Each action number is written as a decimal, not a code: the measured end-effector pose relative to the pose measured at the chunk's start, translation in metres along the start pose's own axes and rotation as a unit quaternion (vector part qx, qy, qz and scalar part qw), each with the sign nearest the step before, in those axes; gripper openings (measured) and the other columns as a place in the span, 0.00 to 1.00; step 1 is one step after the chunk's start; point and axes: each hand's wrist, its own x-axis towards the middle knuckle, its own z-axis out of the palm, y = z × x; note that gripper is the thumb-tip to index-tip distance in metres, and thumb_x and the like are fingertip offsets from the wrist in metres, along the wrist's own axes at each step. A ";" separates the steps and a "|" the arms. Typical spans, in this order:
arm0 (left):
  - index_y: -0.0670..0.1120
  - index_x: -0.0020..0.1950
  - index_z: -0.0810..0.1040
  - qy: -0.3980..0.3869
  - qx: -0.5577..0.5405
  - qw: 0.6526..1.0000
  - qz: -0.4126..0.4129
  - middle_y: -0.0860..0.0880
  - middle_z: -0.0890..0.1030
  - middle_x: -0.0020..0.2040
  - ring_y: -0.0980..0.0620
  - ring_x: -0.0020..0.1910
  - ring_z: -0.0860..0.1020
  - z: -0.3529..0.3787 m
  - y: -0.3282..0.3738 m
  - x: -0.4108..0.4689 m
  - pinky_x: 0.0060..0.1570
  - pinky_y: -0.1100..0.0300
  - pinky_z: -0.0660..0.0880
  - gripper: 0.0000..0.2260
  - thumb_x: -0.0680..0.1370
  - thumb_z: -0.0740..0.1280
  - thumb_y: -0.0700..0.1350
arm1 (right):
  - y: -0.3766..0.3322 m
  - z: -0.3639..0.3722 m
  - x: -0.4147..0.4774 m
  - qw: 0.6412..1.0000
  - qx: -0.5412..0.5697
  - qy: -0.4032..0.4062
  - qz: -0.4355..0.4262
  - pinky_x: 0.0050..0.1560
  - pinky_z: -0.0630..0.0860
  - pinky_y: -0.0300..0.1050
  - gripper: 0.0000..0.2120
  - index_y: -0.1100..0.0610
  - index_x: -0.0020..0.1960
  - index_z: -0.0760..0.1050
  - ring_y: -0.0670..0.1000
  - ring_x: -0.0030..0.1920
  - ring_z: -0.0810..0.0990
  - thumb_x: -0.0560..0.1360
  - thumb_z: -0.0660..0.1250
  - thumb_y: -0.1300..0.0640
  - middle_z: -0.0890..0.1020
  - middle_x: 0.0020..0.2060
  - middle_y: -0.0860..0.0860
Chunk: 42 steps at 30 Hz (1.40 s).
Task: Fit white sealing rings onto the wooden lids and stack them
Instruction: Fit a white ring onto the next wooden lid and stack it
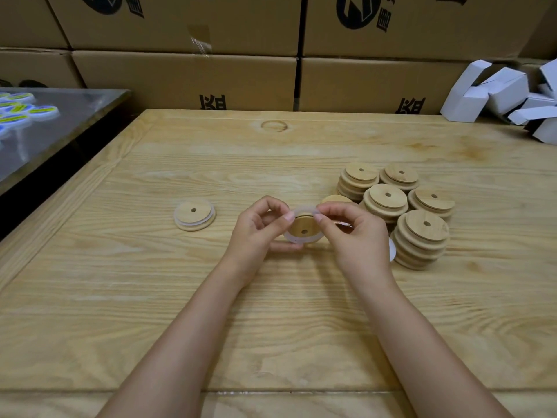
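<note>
Hidden and blurred
Your right hand point(355, 236) covers most of a white piece point(391, 251); the left edge crops blurred labelled discs point(21, 111).

A pale wooden table point(271, 312) is carrying a single lid point(194, 214) with a white ring point(180, 221) around it, lying flat and alone on the left half. Five stacks of lids point(420, 236) are standing close together on the right half, and a heap of white cardboard boxes point(494, 92) is crowding the far right corner. Beside the table's left edge, a metal surface point(75, 116) is holding round white discs point(18, 111) with yellow-green labels.
</note>
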 end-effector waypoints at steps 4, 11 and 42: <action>0.42 0.42 0.72 0.023 0.022 0.999 0.011 0.45 0.78 0.36 0.49 0.39 0.80 0.002 0.000 -0.001 0.35 0.51 0.81 0.04 0.77 0.63 0.36 | 0.000 -0.001 0.000 1.000 -0.015 -0.007 -0.012 0.42 0.74 0.29 0.08 0.49 0.41 0.79 0.39 0.41 0.80 0.72 0.71 0.62 0.82 0.41 0.45; 0.40 0.42 0.72 0.060 0.043 0.997 0.016 0.45 0.80 0.36 0.51 0.35 0.81 0.002 0.003 0.000 0.30 0.55 0.80 0.04 0.77 0.64 0.35 | 0.001 0.000 0.000 1.000 -0.003 -0.010 0.007 0.45 0.76 0.31 0.07 0.48 0.40 0.79 0.40 0.42 0.81 0.71 0.72 0.60 0.83 0.40 0.43; 0.39 0.40 0.73 0.075 0.031 0.997 0.014 0.48 0.80 0.30 0.52 0.32 0.80 0.002 0.005 -0.001 0.28 0.58 0.79 0.06 0.76 0.65 0.34 | 0.005 -0.003 0.003 0.998 0.049 0.012 0.046 0.42 0.74 0.29 0.08 0.49 0.38 0.81 0.40 0.40 0.81 0.71 0.72 0.61 0.84 0.35 0.44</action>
